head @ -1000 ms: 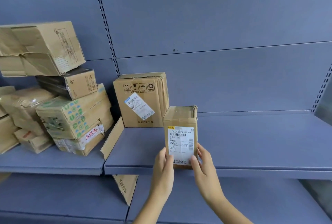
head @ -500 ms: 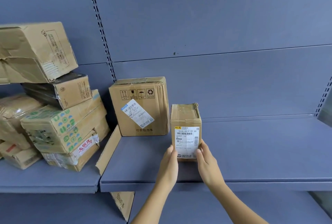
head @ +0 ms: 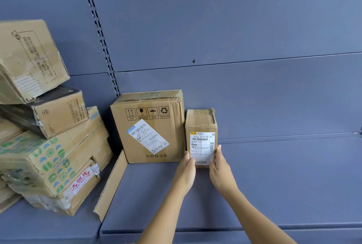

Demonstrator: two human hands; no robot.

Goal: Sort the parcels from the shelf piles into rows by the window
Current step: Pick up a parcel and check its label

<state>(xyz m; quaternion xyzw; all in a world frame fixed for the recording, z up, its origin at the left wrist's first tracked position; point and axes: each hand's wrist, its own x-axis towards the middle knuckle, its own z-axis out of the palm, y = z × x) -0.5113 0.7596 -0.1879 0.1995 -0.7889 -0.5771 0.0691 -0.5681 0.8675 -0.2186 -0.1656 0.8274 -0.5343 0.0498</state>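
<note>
Blue shelving (head: pixel 274 185) holds a slumped parcel pile (head: pixel 49 145) at left, then a large carton (head: pixel 148 126); just right of it stands the small parcel (head: pixel 200 124), left hand (head: pixel 186 171) and right hand (head: pixel 220 169) pressing its sides, fingers straight. Seemingly placing it; next, release and fetch another.

Small parcel (head: pixel 200 124) upright beside larger parcel (head: pixel 156 142)
</note>
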